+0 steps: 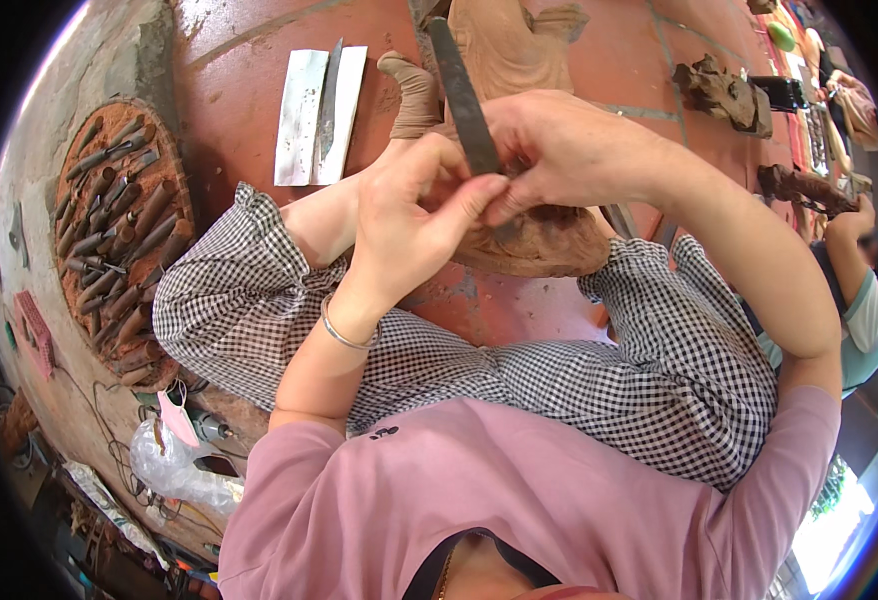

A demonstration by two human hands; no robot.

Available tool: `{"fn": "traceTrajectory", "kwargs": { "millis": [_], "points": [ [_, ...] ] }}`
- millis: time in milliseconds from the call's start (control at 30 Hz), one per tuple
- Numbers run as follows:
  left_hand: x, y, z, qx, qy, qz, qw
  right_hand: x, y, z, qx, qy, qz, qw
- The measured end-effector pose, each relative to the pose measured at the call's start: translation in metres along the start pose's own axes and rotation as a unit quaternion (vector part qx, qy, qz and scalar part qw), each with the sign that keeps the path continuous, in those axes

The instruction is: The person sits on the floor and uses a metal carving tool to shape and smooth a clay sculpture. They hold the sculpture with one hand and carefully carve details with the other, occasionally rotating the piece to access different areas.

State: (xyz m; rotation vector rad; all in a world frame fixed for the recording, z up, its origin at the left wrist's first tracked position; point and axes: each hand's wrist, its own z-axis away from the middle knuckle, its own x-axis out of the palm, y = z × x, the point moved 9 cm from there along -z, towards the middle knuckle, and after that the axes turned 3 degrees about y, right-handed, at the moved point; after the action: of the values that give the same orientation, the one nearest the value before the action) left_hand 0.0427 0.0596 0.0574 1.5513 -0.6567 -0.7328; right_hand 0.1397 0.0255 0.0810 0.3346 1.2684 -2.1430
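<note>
Pinching together, the fingertips of the left hand and the right hand met on the lower end of a long dark metal file, both hands closed on it; the blade rose up and away from the fingers. Directly under the fingers sat a reddish-brown wood carving, resting between the person's knees in checked trousers, though whether the file's tip touched the wood could not be told. A thin silver bangle circled the left wrist. Beyond the fingers, on the red tiled floor, lay a pale sheet with a slim blade on it. Far to the left of the left hand stood a round tray of chisels. Past the right hand lay another dark carving.
</note>
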Motion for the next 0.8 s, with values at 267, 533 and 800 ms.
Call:
{"fn": "traceTrajectory", "kwargs": {
  "millis": [267,533,800],
  "points": [
    [-0.001,0.001,-0.002,0.072,0.05,-0.054,0.995,-0.004,-0.003,0.003,-0.087,0.071,0.066,0.992],
    [0.008,0.019,0.006,0.159,0.062,-0.007,0.985,-0.008,-0.002,0.021,-0.024,0.015,-0.023,0.999],
    [0.008,0.025,0.01,0.157,0.051,-0.024,0.986,-0.051,-0.036,0.039,-0.099,0.027,-0.057,0.993]
  ]
}}
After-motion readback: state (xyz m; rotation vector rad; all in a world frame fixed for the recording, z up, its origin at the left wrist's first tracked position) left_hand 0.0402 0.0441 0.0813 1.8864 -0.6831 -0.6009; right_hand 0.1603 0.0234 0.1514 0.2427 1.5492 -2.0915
